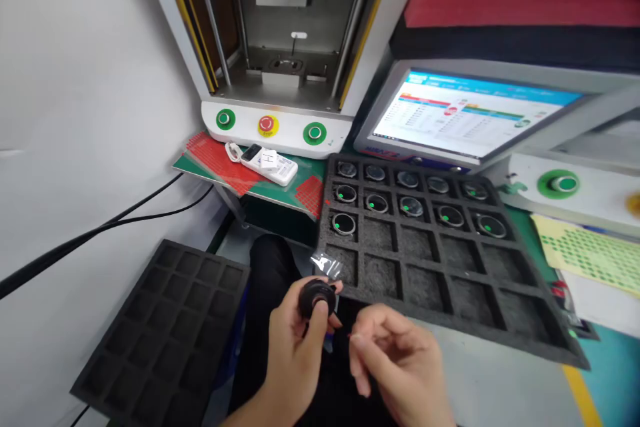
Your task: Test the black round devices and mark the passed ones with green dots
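Head view. I have the left hand (pixel 295 340) closed around a black round piece (pixel 311 295), thumb pressed on its face, held above the lap at the near left edge of a foam tray (pixel 423 245). A clear film (pixel 326 265) stands out just beyond the piece; whether it is attached I cannot tell.

My right hand (pixel 400 357) is just beside, apart from the piece, thumb and forefinger pinching a tiny reddish bit (pixel 349 335), too small to identify.

Tray contents: five round pieces in the far row, five in the next, one in the leftmost compartment of the third. Green dots show on the second-row pieces and on the third-row one.

On the green worktop (pixel 273 197), left of the tray: a red patterned sheet (pixel 213 159) and a white device (pixel 280 170) with a small tag (pixel 269 159) marked "H". Second foam tray (pixel 187 287) at lower left, well apart from the first.
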`<state>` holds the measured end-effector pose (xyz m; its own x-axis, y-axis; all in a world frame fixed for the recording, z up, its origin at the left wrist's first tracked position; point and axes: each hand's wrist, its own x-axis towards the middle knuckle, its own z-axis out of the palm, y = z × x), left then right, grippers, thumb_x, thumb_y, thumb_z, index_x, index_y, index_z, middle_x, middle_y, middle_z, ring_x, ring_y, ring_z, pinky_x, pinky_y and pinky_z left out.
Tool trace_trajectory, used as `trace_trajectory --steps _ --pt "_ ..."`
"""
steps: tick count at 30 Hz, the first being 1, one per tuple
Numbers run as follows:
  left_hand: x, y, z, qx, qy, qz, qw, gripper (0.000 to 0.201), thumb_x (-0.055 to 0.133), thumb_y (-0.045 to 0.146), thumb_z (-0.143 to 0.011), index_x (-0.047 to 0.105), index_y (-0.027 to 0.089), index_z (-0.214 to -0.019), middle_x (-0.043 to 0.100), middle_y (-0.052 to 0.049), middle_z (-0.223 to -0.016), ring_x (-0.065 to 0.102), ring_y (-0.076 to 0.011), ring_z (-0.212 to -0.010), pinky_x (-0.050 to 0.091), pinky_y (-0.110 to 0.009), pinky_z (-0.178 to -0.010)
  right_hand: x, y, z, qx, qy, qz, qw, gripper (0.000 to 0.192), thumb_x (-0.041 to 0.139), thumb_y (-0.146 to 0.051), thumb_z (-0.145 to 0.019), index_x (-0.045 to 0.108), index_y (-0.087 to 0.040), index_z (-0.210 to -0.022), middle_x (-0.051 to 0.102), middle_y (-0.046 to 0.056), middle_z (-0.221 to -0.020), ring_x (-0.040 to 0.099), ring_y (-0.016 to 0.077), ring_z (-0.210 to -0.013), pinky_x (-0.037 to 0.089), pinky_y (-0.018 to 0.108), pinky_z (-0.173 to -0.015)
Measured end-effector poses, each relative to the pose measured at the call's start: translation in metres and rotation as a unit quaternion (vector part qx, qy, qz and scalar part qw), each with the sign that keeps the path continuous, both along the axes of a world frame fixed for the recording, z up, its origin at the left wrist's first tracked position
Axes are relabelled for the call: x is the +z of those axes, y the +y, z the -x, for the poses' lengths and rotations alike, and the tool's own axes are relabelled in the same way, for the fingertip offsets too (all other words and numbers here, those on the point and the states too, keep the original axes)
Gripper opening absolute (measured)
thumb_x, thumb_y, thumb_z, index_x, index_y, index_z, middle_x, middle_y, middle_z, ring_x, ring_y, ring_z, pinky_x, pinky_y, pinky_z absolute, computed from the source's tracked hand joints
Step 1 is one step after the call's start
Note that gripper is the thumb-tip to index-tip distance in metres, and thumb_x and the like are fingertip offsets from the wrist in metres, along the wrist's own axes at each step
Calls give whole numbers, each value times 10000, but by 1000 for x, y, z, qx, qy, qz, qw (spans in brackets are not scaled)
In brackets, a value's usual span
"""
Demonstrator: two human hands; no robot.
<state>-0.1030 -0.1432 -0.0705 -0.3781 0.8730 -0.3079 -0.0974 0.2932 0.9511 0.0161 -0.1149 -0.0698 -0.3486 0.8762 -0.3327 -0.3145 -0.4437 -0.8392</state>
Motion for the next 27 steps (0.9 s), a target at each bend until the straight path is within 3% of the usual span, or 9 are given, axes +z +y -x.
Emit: trace_trajectory --steps 3,7,10,13,19,23,27 --pt "2 -7 -18 -39 27 -19 999 344 509 431 -964 624 226 -1215 722 -61 -1185 701 -152 -970 546 -209 -832 -7 -17 1 -48 77 99 991 285 810 -386 -741 632 -174 -675 615 -27 -455 517 37 -362 422 118 -437" --pt "4 -23 -41 -22 63 -84 994 371 372 372 -1023 591 324 -1317 658 22 -1298 579 -126 -1222 416 -187 -1063 -15 -18 -10 -46 149 62 986 149 758 -297 -813 682 -205 -724 662 -23 -532 619 56 -493 499 115 -552" --pt "8 -30 -51 -35 74 -117 990 388 369 309 -1026 551 354 -1365 640 34 -1319 572 -106 -1223 393 -176 -1089 -18 -21 -18 -61 160 23 985 76 738 -237 -826 710 -239 -756 711 -24 -638 669 68 -591 535 116 -618" --pt "10 -31 -49 -58 51 -95 992 402 399 301 -1017 516 363 -1396 619 23 -1343 569 -110 -1227 394 -176 -1087 -18 -24 -21 -69 164 -11 984 61 726 -220 -834 725 -256 -784 731 -21 -688 683 73 -634 546 117 -647" --pt "7 -24 -33 -129 -140 -46 981 395 492 388 -981 528 420 -1373 633 12 -1310 599 -152 -1187 443 -209 -1029 -16 -27 -26 -66 163 -36 984 67 703 -201 -850 721 -256 -816 735 -3 -700 696 110 -643 575 175 -653" --pt "7 -22 -31 -149 -209 -51 965 406 539 355 -963 537 425 -1363 601 -7 -1291 596 -171 -1180 461 -245 -1008 -16 -28 -30 -70 160 -28 984 66 701 -195 -851 719 -248 -816 720 -7 -663 672 95 -598 567 163 -619" --pt "11 -20 -27 -185 -208 -51 959 416 534 355 -965 525 414 -1377 528 -29 -1308 551 -201 -1217 409 -326 -1081 -13 -26 -34 -47 184 11 982 53 706 -229 -855 714 -256 -811 722 -28 -663 657 61 -568 545 118 -587"
